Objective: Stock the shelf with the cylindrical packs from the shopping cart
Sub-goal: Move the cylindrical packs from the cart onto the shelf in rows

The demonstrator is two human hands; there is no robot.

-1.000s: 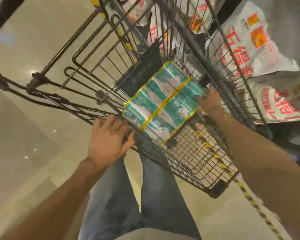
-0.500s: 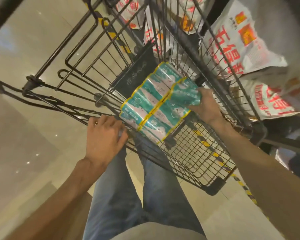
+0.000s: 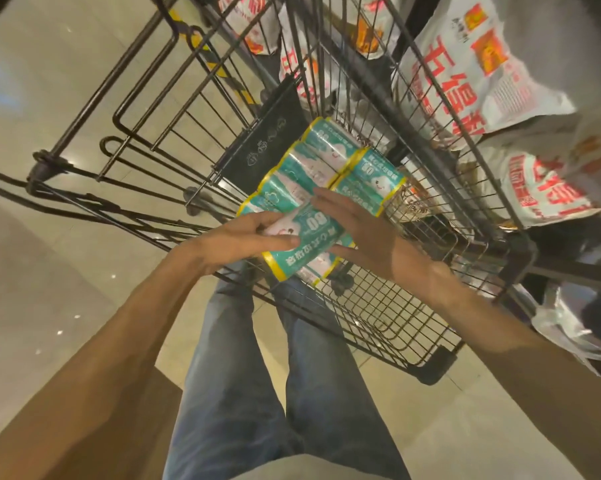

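Observation:
Several teal cylindrical packs (image 3: 318,157) with yellow end bands lie side by side in two rows in the black wire shopping cart (image 3: 382,313). One such pack (image 3: 309,233) is raised a little above the near end of the rows, held between both hands. My left hand (image 3: 236,240) grips its left end, thumb across the top. My right hand (image 3: 357,230) grips its right end, fingers spread over the pack and thumb below it. The shelf's stocking spot is not in view.
White bags (image 3: 472,74) with red lettering are stacked beyond the cart's right side, and more show through the far wires. A clear plastic bag (image 3: 569,327) lies at the lower right. My legs in jeans (image 3: 257,368) stand against the cart's near end on a pale tiled floor.
My right hand lifted one pack off the far right of the rows and brought it toward me. My left hand left the cart's rim and took hold of the pack's other end.

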